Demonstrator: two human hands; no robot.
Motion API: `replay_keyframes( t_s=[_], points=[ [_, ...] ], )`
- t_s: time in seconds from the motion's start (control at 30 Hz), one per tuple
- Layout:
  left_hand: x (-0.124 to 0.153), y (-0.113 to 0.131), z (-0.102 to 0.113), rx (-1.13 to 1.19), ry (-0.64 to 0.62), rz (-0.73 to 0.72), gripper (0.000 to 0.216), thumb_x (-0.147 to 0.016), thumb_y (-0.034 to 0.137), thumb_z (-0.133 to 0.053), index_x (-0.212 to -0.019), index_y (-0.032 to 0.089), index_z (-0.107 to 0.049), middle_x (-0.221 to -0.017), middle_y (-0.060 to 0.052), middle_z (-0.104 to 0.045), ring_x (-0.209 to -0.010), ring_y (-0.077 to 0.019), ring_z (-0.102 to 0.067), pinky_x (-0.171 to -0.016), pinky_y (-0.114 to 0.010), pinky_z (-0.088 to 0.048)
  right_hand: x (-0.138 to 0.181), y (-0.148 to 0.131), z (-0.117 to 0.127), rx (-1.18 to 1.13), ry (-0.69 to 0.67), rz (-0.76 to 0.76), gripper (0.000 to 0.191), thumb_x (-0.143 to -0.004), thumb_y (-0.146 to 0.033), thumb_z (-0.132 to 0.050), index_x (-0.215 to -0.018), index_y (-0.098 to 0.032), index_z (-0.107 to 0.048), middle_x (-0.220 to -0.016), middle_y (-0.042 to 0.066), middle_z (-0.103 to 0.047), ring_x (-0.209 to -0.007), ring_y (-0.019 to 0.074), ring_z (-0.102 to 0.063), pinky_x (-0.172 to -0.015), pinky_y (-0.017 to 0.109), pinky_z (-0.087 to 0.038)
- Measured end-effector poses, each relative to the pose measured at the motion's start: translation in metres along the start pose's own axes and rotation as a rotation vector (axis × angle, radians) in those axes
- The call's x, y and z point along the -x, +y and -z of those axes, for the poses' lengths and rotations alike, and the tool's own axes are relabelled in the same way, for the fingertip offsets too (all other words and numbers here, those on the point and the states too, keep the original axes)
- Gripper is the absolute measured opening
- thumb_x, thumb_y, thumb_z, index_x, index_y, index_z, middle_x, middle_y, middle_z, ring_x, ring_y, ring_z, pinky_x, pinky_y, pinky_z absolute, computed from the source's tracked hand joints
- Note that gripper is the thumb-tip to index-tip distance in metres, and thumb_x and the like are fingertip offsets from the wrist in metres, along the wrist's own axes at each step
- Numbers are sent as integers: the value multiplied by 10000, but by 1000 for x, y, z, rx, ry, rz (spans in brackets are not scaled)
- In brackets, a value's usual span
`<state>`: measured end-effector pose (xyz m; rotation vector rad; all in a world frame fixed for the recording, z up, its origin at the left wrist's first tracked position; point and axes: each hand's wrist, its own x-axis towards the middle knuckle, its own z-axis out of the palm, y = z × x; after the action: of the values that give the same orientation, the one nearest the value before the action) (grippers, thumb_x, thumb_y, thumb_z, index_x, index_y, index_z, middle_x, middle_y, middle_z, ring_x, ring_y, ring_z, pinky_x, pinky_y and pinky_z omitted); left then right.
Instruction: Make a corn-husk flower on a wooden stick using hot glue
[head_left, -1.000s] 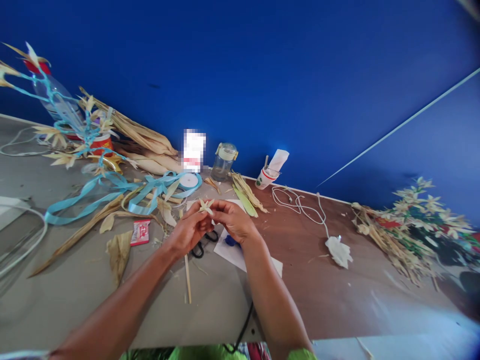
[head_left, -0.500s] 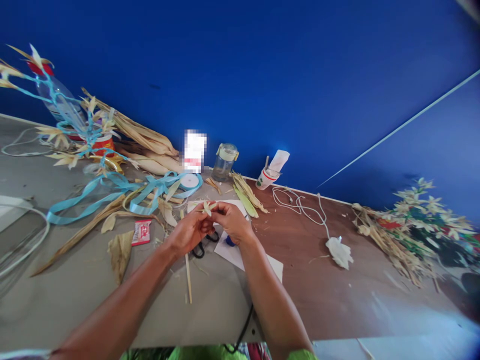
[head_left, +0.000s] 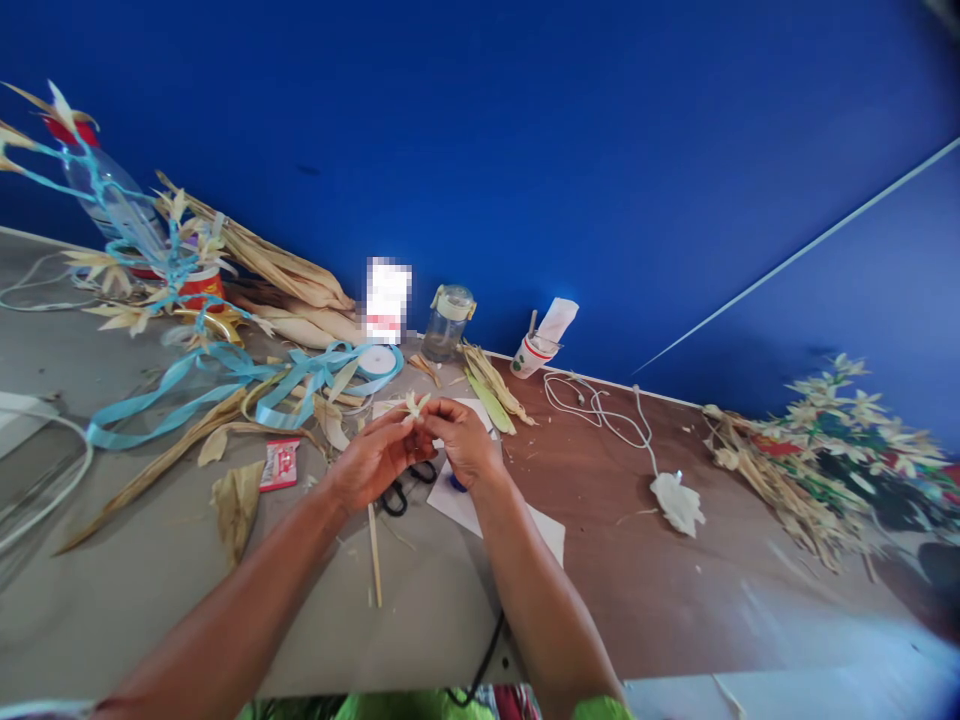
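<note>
A small cream flower of corn husk [head_left: 417,405] stands up between my fingertips. My left hand [head_left: 380,455] is closed around its base, and my right hand [head_left: 463,440] pinches it from the other side, so the two hands meet. Its lower end is hidden by the fingers. Under my hands lie white paper [head_left: 541,530] and a pair of scissors with black handles [head_left: 396,497]. A dark blue object [head_left: 457,482] shows partly beside my right wrist. Below my left hand a thin pale stick [head_left: 375,560] lies on the table.
Blue ribbon [head_left: 172,405], dry husks [head_left: 238,510] and a red packet [head_left: 280,465] lie to the left, before a blue-stemmed flower branch [head_left: 176,265]. A glass jar [head_left: 448,325] and a paper cup [head_left: 529,355] stand at the wall. Rightward are a white cable [head_left: 645,440] and husk flowers [head_left: 847,410].
The husk flower sits a little higher and shows more of its petals. My hands stay together, with a slight shift of the fingers; the view has moved slightly.
</note>
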<state>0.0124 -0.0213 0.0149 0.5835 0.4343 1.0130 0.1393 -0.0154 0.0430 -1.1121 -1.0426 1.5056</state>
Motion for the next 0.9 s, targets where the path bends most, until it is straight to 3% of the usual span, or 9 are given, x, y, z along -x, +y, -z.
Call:
replay_keyframes(
  t_s=[0.1, 0.2, 0.3, 0.4, 0.6, 0.67, 0.8, 0.9],
  points=[
    [1, 2, -2, -21, 12, 2, 293, -731, 201, -660, -1021, 171, -628, -873, -69, -687, -780, -183, -651, -777, -349, -492, -3, 1, 2, -41, 110, 1, 135, -565, -255, -673, -612, -178, -572, -487, -65, -490, -453, 77, -408, -438, 211, -301],
    [-1, 1, -3, -89, 119, -32, 350, -720, 264, -690, -1054, 181, -627, -907, -81, -701, -823, -193, -659, -788, -348, -485, -7, 3, 5, -54, 190, 50, 142, -555, -258, -676, -594, -180, -563, -521, -65, -491, -492, 73, -384, -486, 217, -311],
    [-3, -3, -4, -203, 242, -82, 346, -722, 340, -697, -1010, 152, -659, -865, -87, -707, -820, -180, -655, -782, -323, -479, -11, 6, 6, -69, 214, 108, 145, -565, -268, -678, -580, -183, -561, -512, -72, -450, -498, 67, -333, -508, 222, -295],
    [-6, -5, -3, -260, 279, -152, 352, -691, 368, -719, -946, 127, -682, -814, -77, -696, -759, -164, -646, -757, -311, -485, -12, 7, 5, -138, 206, 91, 173, -547, -271, -703, -606, -188, -562, -525, -71, -450, -499, 69, -334, -513, 230, -292],
    [-14, 9, 13, -130, 636, -448, 213, -693, 345, -706, -786, 159, -663, -629, 31, -583, -554, -64, -533, -593, -197, -459, -10, 0, 6, -293, 166, 81, 201, -512, -238, -732, -607, -190, -562, -562, -62, -476, -480, 60, -329, -481, 233, -260],
    [-15, 10, 16, -127, 646, -479, 188, -684, 331, -714, -714, 160, -642, -606, 39, -557, -545, -55, -509, -577, -176, -443, -9, -1, 5, -316, 154, 76, 205, -513, -223, -739, -609, -187, -561, -574, -64, -485, -475, 53, -332, -480, 229, -255],
    [-13, 1, 12, -342, 531, -419, 227, -708, 369, -688, -642, 160, -628, -610, 16, -568, -587, -86, -522, -592, -199, -444, -9, 4, 0, -294, 155, 57, 212, -514, -219, -743, -602, -184, -553, -560, -65, -495, -476, 54, -340, -486, 225, -259],
    [-10, -5, 5, -400, 452, -376, 219, -677, 329, -720, -819, 169, -674, -736, -5, -629, -703, -121, -576, -695, -244, -468, -8, 10, -5, -250, 176, 77, 195, -528, -232, -733, -603, -186, -559, -518, -74, -463, -479, 60, -338, -490, 223, -271]
  ],
)
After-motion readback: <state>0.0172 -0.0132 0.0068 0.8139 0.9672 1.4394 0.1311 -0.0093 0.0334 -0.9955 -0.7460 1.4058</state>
